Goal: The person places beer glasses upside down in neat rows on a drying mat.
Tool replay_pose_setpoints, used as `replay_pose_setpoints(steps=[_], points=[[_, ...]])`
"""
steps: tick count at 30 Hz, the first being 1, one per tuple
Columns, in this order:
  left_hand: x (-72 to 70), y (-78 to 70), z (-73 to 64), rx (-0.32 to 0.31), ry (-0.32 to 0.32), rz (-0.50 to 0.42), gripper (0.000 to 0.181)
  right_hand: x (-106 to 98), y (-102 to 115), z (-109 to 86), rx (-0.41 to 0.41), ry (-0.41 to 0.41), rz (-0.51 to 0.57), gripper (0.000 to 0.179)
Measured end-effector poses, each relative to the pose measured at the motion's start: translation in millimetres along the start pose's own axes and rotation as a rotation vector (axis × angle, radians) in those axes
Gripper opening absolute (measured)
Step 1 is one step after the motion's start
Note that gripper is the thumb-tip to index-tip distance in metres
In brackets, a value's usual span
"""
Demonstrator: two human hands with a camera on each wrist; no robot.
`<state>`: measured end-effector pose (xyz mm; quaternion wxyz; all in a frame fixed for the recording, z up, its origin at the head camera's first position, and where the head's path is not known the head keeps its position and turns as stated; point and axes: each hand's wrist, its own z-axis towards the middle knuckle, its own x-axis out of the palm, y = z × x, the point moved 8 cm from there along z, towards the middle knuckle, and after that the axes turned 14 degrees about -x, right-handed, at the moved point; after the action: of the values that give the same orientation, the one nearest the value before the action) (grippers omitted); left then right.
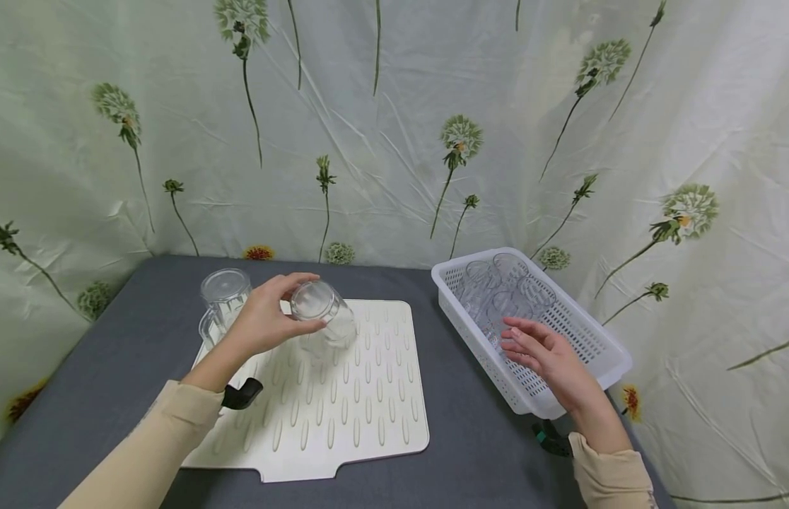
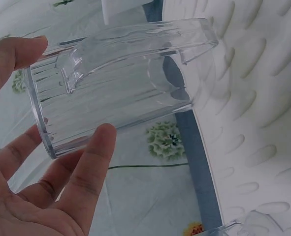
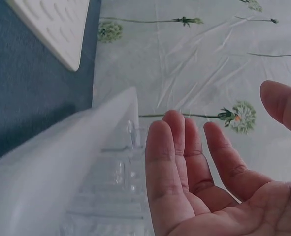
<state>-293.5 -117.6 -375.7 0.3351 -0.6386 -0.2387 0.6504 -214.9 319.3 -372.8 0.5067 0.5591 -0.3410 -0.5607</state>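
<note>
With thumb and fingers, my left hand grips the base end of a clear mug, which is upside down with its mouth toward the white ridged draining board. The mug's handle shows in the left wrist view, and the mouth end is close over the ridges. Another clear mug stands upside down on the board's far left corner, partly behind my left hand. My right hand is over the near part of a white basket, fingers loosely bent with nothing in them, as the right wrist view confirms.
Several clear glasses lie in the far half of the basket. A dark grey cloth covers the table under the board and basket. Behind the table hangs a pale curtain with a dandelion print.
</note>
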Motion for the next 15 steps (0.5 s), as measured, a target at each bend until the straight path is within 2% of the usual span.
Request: replay_pose_setpoints(steps=[9,15], points=[[-0.2,3.1,6.2,-0.032,0.008,0.053,0.074,-15.1,-0.8,1.5,0.025,-0.035,-0.099,0.059],[-1.1,3.7,10.1,-0.058,0.023,0.068,0.075,-24.1,-0.8,3.5,0.004,-0.037,-0.13,0.059]])
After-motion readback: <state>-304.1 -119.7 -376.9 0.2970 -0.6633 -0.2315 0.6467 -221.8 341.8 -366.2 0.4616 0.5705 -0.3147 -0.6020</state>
